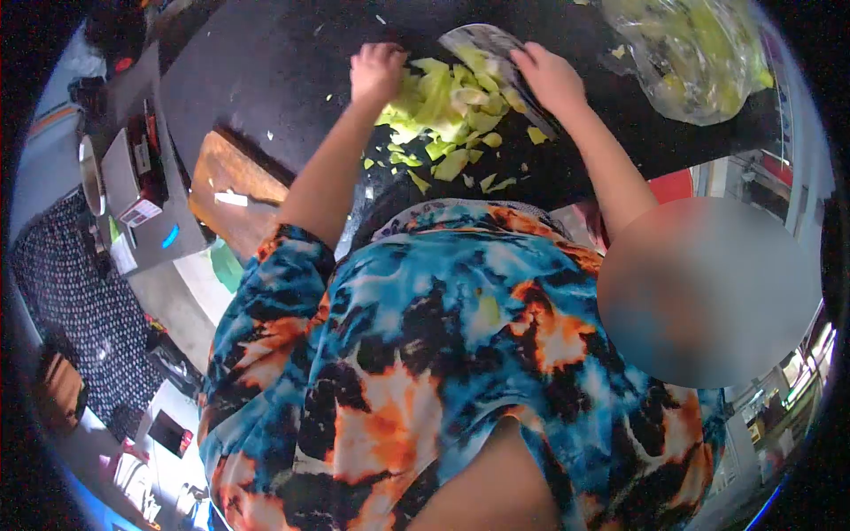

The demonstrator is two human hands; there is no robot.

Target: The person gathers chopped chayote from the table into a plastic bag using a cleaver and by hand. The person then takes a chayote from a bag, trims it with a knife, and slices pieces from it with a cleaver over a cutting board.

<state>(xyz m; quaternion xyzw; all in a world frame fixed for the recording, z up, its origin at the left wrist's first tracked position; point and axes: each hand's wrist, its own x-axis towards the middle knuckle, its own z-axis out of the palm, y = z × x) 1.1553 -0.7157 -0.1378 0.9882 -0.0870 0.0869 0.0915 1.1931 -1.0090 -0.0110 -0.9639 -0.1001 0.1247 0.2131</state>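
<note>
A pile of cut pale-green leafy pieces, like chopped cabbage, lies on a dark tabletop. My left hand is at the pile's left edge with its fingers curled; what they hold, if anything, is hidden. On the other side, my right hand grips the rim of a shiny plate. This plate is tilted on its edge against the right of the pile, and some green pieces lie against its inner face. Small scraps are scattered at the near side of the pile.
A clear plastic bag with green vegetables inside stands at the upper right. To the left is a wooden board with a white item on it. A dark patterned cloth hangs farther left. A blurred disc covers part of the right side.
</note>
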